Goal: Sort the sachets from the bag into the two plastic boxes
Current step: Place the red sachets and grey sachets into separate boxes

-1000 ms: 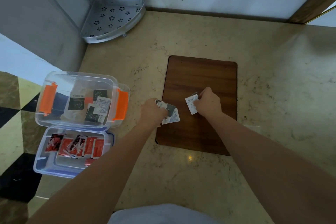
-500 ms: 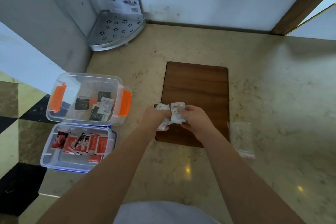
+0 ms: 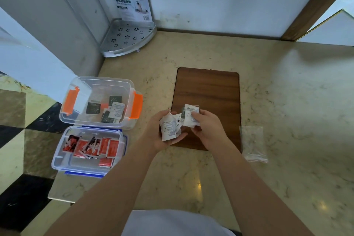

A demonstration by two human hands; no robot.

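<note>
My left hand [image 3: 162,133] lies palm up and cups a small bundle of white sachets [image 3: 169,127] above the front left corner of the brown board [image 3: 208,90]. My right hand [image 3: 206,126] pinches a white sachet with a dark one behind it [image 3: 190,114], touching the bundle. The clear box with orange clips [image 3: 99,82] holds dark and white sachets. In front of it, the clear box with blue clips [image 3: 59,161] holds several red sachets. The see-through bag [image 3: 252,142] lies flat right of the board.
A metal corner shelf [image 3: 126,38] stands at the back left against the wall, with a printed card [image 3: 132,2] behind it. The marble counter [image 3: 287,86] drops off at the left beside the boxes, over a chequered floor [image 3: 23,140].
Both hands have come together over the board's front left corner, and my left hand has turned palm up with the white sachets gathered in it. The camera tilted up.
</note>
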